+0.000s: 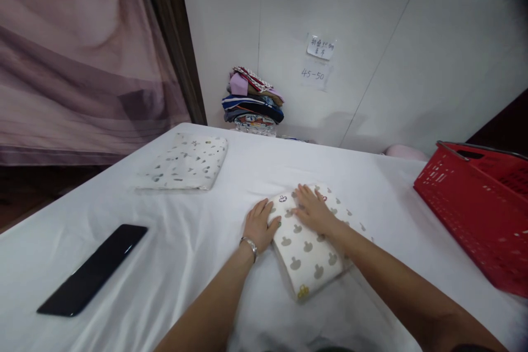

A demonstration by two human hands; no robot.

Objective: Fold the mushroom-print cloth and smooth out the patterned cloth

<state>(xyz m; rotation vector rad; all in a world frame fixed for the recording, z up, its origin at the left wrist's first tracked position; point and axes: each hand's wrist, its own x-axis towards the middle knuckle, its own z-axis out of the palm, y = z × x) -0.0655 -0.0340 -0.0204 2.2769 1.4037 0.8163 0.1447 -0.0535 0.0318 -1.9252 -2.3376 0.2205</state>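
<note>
A folded cream cloth [307, 256] printed with grey shapes lies on the white sheet [185, 253] in front of me. My left hand [259, 224], a bracelet on its wrist, rests flat against the cloth's left edge with fingers stretched out. My right hand [313, 210] lies flat on top of the cloth near its far end, fingers spread. Neither hand grips anything.
Another folded white cloth with dark specks [183, 162] lies at the far left. A black phone [94, 269] lies near left. A red plastic basket [480, 203] stands at the right. A pile of folded clothes [253, 102] sits against the wall.
</note>
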